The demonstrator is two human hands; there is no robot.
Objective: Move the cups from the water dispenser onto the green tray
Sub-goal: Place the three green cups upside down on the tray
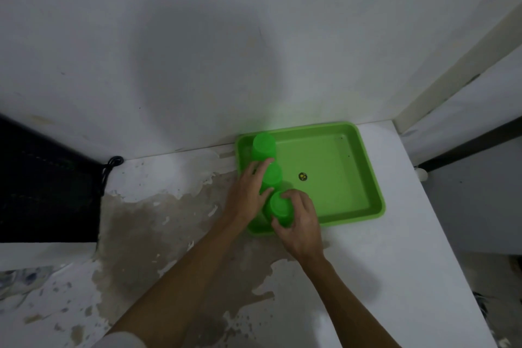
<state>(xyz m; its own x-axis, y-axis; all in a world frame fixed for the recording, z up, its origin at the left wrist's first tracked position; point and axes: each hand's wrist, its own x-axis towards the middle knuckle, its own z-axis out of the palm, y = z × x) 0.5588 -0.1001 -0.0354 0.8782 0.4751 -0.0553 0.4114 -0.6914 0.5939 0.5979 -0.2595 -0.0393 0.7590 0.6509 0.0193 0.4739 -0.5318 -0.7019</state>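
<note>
A green tray point(339, 167) lies on a white counter against the wall. Three green cups stand upside down in a row along its left side. The far cup point(264, 146) stands free in the back left corner. My left hand point(248, 193) rests against the left side of the middle cup point(272, 176), fingers spread along it. The near cup point(279, 208) sits at the tray's front left, and my right hand point(300, 223) is wrapped around it from the front. The water dispenser is not in view.
The counter point(381, 277) has worn, peeling paint on its left part. It ends at a right edge point(452, 248). A dark opening point(48, 186) with a black cord point(111, 168) lies to the left. The wall point(197, 51) stands close behind the tray.
</note>
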